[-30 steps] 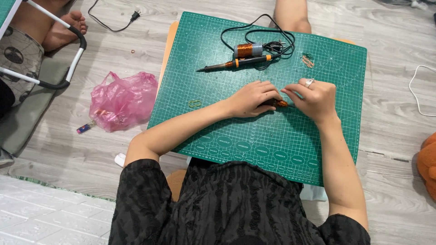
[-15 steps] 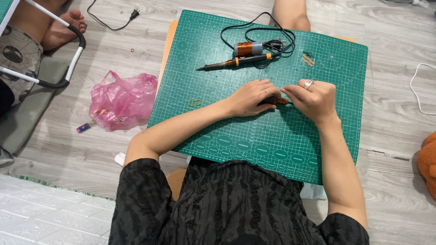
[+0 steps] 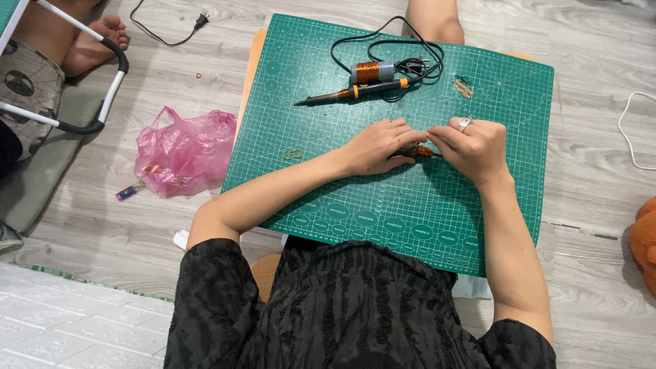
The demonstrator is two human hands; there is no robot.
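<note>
Copper-wound piece (image 3: 418, 152) sits pinched between both hands over the green cutting mat (image 3: 342, 184); left hand (image 3: 374, 145) and right hand (image 3: 471, 147) fingers stay closed on it, barely shifted from half a second earlier.

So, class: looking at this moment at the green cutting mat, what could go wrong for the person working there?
1. The black-and-orange soldering iron lies bare on the green cutting mat with no stand in view; if hot, it might scorch the mat or a reaching hand.
2. Its tangled black cord sits close by and could snag.
3. The small copper-coloured piece pinched between left hand and right hand could slip.
</note>
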